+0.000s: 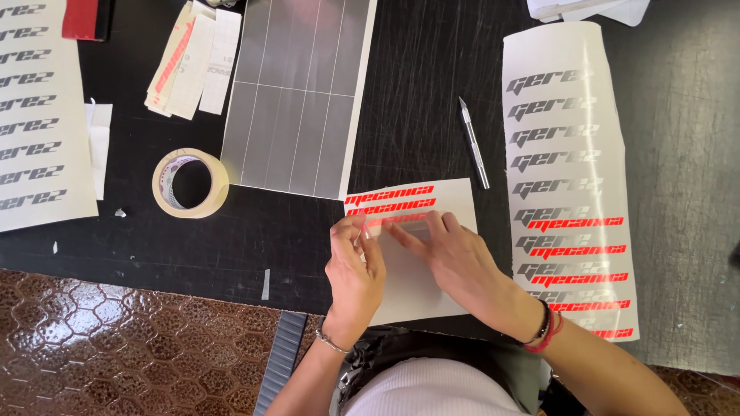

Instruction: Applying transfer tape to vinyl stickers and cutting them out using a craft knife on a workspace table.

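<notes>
Left hand (354, 266) is pinching a tape strip (401, 228) on the sheet (412, 285), right hand (455, 258) pressing it with flat fingers, knife (473, 142) at one o'clock.

- Small sheet (432, 202): both hands cover its middle; lower edge hidden behind the person's body.
- Third red decal (385, 219): mostly under the fingers and a strip of clear tape, hard to read out.
- Left hand (353, 270) and right hand (455, 258): fingertips overlap at the strip; the grip itself cannot be made out.
- Long sheet (570, 100): glare washes out its lower grey decals.
- Left sheet (38, 115): cut off by the frame's left edge.
- Silver sheet (297, 92), red object (83, 17), white papers (593, 9): cut off at the top edge.
- Knife (474, 142): blade tip too small to tell.
</notes>
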